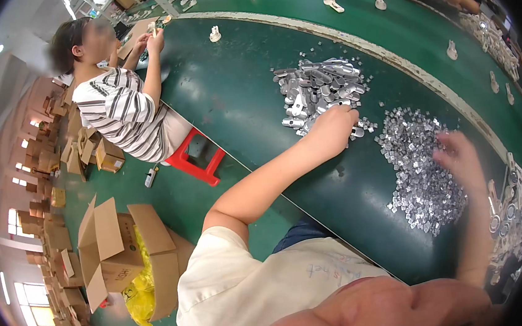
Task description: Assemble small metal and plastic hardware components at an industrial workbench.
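Here's my left hand (335, 133), down on the near, right-hand side of the strips (319, 83), fingers curled inward; whether they pinch one, I can't tell, since the back of my hand hides the tips. Over on the other side, my right hand (457, 155) hangs by the right flank of the bits (420, 174), fingers part-bent and loosely apart, too blurred to tell if they have anything. Two heaps on the worktop (222, 73), a dark gap between: strips toward the far edge, inside the white rail (349, 35), bits spread wider toward the right end. That split probably keeps the kinds unmixed and gives each hand its own heap. The bits lie broad and shallow, which likely makes single ones easier to pick. Pale parts (513, 212) crowd the right end, past my forearm, presumably there to stay within reach.
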### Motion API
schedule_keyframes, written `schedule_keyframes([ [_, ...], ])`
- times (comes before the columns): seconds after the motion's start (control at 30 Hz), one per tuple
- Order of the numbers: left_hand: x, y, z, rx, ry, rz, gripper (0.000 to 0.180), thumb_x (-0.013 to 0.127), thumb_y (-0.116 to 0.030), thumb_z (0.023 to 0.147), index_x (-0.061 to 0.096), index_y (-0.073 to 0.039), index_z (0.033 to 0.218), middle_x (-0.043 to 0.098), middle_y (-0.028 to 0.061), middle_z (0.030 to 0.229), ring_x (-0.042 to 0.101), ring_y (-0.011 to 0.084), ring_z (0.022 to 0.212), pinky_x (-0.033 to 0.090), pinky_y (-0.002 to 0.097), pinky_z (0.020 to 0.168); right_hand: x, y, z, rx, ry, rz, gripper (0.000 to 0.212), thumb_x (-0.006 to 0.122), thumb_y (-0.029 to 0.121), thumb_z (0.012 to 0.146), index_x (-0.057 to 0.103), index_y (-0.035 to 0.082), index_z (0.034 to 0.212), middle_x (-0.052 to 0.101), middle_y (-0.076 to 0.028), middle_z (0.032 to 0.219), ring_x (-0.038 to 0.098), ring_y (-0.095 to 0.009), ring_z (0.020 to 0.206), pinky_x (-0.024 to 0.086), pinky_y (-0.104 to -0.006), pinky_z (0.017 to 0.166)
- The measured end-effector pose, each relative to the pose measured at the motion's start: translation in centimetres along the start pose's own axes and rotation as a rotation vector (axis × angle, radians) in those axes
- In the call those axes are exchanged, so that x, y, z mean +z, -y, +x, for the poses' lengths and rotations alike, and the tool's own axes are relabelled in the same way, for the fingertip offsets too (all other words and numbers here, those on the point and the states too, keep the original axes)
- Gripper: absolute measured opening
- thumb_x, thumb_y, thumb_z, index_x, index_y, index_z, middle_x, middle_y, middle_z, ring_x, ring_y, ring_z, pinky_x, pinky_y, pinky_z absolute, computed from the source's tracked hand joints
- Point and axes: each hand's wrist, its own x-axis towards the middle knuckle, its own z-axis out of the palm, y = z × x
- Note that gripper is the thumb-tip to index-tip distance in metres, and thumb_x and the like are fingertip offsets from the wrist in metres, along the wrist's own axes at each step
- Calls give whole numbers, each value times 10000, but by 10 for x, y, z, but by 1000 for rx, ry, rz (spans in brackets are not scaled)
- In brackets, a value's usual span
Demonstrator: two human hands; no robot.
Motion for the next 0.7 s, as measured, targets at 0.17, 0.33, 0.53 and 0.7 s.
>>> schedule_keyframes([
  [0.17,-6,-10,38,-18,270,-211,114,632,13,666,613,9,778,609,164,779,593,318,783,469,374,681,26,-12,-60,-128,-273,-337,146,633,2,701,629,-3,846,532,-123,851,519,-296,863,421,-365,769],
  [0.33,-19,-58,53,-169,192,-669,159,603,-92,827,583,18,941,636,80,802,618,130,719,478,246,641,20,-7,-46,-245,-386,-439,83,632,18,680,614,13,761,532,-114,805,526,-284,840,427,-369,743],
  [0.53,0,-109,40,-131,281,-1241,220,571,9,825,537,59,1037,621,148,947,624,189,779,504,280,674,10,-13,-56,-32,-321,-250,164,598,85,790,639,12,932,559,-152,756,564,-330,717,450,-388,671],
  [0.7,9,-112,30,-241,337,-1399,256,556,35,816,526,44,1070,612,133,901,615,190,743,493,283,662,-1,0,-57,204,-182,397,229,518,89,868,591,31,1076,575,-51,714,539,-117,644,417,-245,591],
])
